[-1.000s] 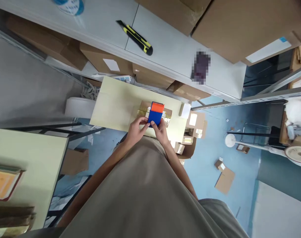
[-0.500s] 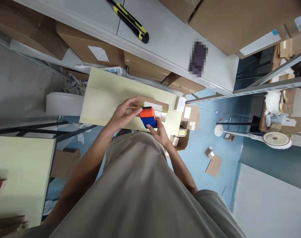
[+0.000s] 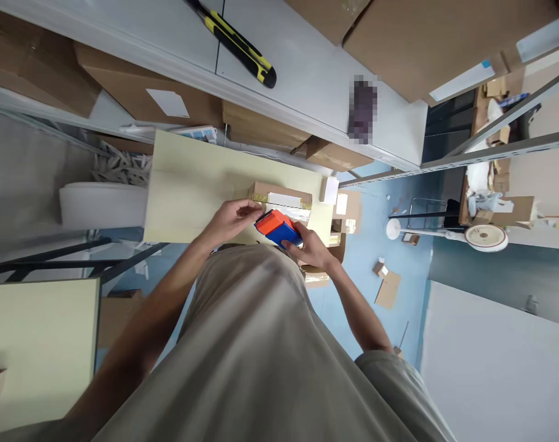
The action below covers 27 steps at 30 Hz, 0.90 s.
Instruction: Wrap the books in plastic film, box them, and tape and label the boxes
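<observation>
My right hand (image 3: 310,247) grips an orange-and-blue tape dispenser (image 3: 279,229) by its blue side, tilted, with a dark edge toward the left. Just left of it is my left hand (image 3: 235,218), its thumb and fingertips pinched together close to the dispenser's dark edge. Whatever the fingertips hold is too small to make out. Behind the dispenser a cardboard box (image 3: 261,189) with white labels and yellowish tape lies on the pale yellow table (image 3: 187,178). A small white box (image 3: 329,190) stands at the table's right end.
A grey shelf (image 3: 302,80) above the table bears a yellow-and-black utility knife (image 3: 237,46) and large cartons (image 3: 426,43). More cartons (image 3: 265,127) sit beneath it. At left is a white bin (image 3: 102,202) of paper scraps. A white fan (image 3: 486,237) stands right.
The dispenser has turned in my right hand, its orange end now tilting left and down. My left hand has moved slightly lower, its fingers closer together. The whole view has shifted a little.
</observation>
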### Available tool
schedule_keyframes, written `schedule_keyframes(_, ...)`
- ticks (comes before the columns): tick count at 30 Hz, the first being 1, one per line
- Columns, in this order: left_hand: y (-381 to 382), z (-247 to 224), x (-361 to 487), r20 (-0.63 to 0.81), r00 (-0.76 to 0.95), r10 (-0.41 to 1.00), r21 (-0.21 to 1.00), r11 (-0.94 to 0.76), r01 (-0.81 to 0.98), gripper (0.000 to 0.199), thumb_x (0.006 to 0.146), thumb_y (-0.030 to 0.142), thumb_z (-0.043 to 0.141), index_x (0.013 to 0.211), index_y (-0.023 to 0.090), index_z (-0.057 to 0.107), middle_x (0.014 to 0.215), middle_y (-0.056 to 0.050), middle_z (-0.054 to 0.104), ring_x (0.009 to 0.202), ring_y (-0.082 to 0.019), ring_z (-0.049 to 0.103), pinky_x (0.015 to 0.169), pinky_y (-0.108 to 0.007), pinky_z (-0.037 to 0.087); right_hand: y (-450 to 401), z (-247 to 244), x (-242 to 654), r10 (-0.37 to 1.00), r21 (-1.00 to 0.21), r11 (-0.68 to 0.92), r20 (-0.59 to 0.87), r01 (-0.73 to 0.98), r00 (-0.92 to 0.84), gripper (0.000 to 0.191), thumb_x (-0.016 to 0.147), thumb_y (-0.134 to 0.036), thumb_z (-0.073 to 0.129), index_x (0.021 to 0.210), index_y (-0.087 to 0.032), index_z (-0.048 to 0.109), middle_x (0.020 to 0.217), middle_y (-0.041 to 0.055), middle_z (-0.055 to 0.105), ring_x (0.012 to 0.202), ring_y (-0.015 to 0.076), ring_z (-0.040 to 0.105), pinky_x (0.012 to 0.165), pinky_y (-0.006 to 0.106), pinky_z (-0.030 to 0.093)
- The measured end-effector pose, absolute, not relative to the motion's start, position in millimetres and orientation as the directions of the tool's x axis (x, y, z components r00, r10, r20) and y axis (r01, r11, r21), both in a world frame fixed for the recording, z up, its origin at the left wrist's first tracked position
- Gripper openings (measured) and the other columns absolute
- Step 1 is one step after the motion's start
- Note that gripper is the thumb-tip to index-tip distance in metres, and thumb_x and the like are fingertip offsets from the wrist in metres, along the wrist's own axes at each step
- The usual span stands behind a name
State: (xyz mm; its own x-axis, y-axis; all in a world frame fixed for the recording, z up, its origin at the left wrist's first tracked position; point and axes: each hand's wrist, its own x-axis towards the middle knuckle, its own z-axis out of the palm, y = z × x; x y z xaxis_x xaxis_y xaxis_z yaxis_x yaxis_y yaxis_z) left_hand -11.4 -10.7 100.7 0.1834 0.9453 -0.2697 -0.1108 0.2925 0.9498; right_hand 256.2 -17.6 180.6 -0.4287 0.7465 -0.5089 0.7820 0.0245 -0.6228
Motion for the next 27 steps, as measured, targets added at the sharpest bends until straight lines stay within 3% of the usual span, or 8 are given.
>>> schedule_keyframes(5, -19, 69, 8, -0.364, 0.061, 0.930, 0.904, 0.368, -0.217, 0.053, 0.078, 0.069, 0.082, 0.091, 0.018, 0.077, 0.091, -0.007, 0.079, 0.085, -0.022, 0.071, 0.080, -0.032, 0.057, 3, 190, 249, 0.679, -0.547, -0.038, -0.628, 0.836, -0.380, 0.059, 0.098, -0.073, 0.060, 0.117, -0.018, 0.067, 0.098, 0.0071, 0.075, 0.079, 0.0209, 0.065, 0.068, 0.031, 0.046)
schedule_keyframes(9, -28, 57, 30, -0.442, 0.029, 0.896, 0.844, 0.427, -0.324, 0.051, 0.077, 0.067, 0.081, 0.087, 0.018, 0.074, 0.082, -0.004, 0.075, 0.076, -0.018, 0.067, 0.073, -0.030, 0.053, 31, 211, 245, 0.568, -0.390, -0.010, -0.760, 0.921, -0.316, 0.057, 0.094, -0.075, 0.066, 0.105, -0.020, 0.070, 0.097, 0.0089, 0.076, 0.079, 0.0215, 0.067, 0.066, 0.031, 0.045)
schedule_keyframes(13, -23, 53, 24, -0.420, -0.021, 0.907, 0.847, 0.384, -0.369, 0.043, 0.084, 0.061, 0.079, 0.083, 0.019, 0.071, 0.074, -0.002, 0.068, 0.072, -0.016, 0.062, 0.071, -0.028, 0.051, 63, 251, 249, 0.485, -0.309, 0.072, -0.820, 0.948, -0.304, 0.059, 0.091, -0.078, 0.067, 0.095, -0.019, 0.070, 0.087, 0.0077, 0.075, 0.072, 0.0196, 0.066, 0.063, 0.032, 0.042)
schedule_keyframes(16, -15, 34, 3, -0.442, -0.164, 0.882, 0.849, 0.351, -0.395, 0.043, 0.085, 0.062, 0.078, 0.083, 0.019, 0.070, 0.073, -0.001, 0.065, 0.069, -0.014, 0.060, 0.071, -0.028, 0.051, 83, 282, 256, 0.416, -0.247, 0.041, -0.877, 0.968, -0.241, 0.063, 0.091, -0.081, 0.064, 0.090, -0.018, 0.070, 0.081, 0.0068, 0.075, 0.066, 0.0181, 0.066, 0.061, 0.032, 0.043)
schedule_keyframes(18, -11, 16, -6, -0.478, -0.169, 0.862, 0.828, 0.378, -0.414, 0.045, 0.080, 0.063, 0.080, 0.084, 0.020, 0.069, 0.074, -0.002, 0.065, 0.069, -0.014, 0.059, 0.070, -0.028, 0.050, 92, 294, 257, 0.376, -0.214, -0.001, -0.905, 0.977, -0.198, 0.064, 0.091, -0.081, 0.063, 0.093, -0.018, 0.071, 0.082, 0.0074, 0.077, 0.067, 0.0184, 0.068, 0.062, 0.031, 0.045)
schedule_keyframes(27, 3, -49, 9, -0.542, -0.235, 0.807, 0.797, 0.406, -0.446, 0.047, 0.076, 0.063, 0.080, 0.086, 0.018, 0.068, 0.079, -0.004, 0.068, 0.071, -0.014, 0.060, 0.069, -0.028, 0.050, 114, 268, 237, 0.474, -0.088, 0.131, -0.869, 0.987, -0.140, 0.063, 0.090, -0.079, 0.066, 0.090, -0.017, 0.073, 0.084, 0.0074, 0.076, 0.070, 0.0186, 0.067, 0.061, 0.031, 0.043)
